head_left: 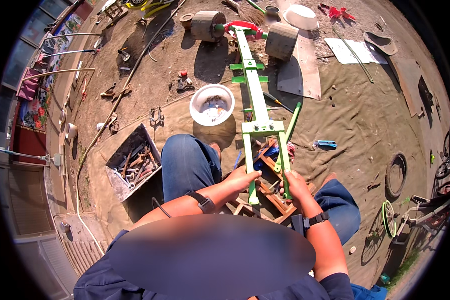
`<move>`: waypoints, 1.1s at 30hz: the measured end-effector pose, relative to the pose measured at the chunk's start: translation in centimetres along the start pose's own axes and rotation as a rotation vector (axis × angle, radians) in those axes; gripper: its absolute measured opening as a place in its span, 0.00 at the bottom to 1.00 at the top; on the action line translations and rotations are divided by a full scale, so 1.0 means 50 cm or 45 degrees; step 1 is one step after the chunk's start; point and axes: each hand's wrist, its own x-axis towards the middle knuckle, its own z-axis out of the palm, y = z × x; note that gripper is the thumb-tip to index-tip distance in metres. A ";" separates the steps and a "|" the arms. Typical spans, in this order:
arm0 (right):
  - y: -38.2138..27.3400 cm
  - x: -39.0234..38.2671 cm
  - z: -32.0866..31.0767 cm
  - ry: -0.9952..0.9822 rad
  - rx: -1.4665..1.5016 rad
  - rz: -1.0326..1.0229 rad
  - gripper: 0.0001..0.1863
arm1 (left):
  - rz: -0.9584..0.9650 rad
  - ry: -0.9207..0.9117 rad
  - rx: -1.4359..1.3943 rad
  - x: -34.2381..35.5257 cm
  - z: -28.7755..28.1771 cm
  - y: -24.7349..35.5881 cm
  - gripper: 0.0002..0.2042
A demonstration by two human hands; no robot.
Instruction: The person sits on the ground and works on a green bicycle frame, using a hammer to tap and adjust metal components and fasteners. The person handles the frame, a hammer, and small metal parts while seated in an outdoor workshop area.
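Observation:
A long light-green metal frame (255,95) runs away from me, with a bolted crosspiece (263,128) from which two prongs point back at me. My left hand (241,180) is closed round the left prong near its end, thumb lying across it. The right prong is gripped low down by my right hand (297,188). At the far end, the frame joins an axle between two thick cylindrical wheels (281,42). Beside the right prong, a loose-looking green bar (293,121) slants outward. Under the prongs, between my legs, are reddish-brown pieces (272,200), partly hidden.
A white basin (212,119) stands left of the frame. Hand tools fill an open metal box (121,176) by my left knee. On the brown cloth (355,115) to the right lie a blue utility knife (326,144) and a tyre (396,175). A long hose (116,104) crosses the left side.

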 end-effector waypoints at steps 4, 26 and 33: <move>-0.016 -0.010 0.008 0.016 -0.009 0.032 0.18 | -0.001 0.017 0.033 0.001 -0.004 -0.004 0.16; 0.043 0.040 -0.012 0.019 -0.050 0.032 0.18 | -0.120 0.025 0.227 0.037 -0.024 -0.031 0.15; 0.048 0.045 -0.013 0.029 -0.073 0.036 0.16 | -0.140 0.054 0.273 0.027 -0.020 -0.019 0.16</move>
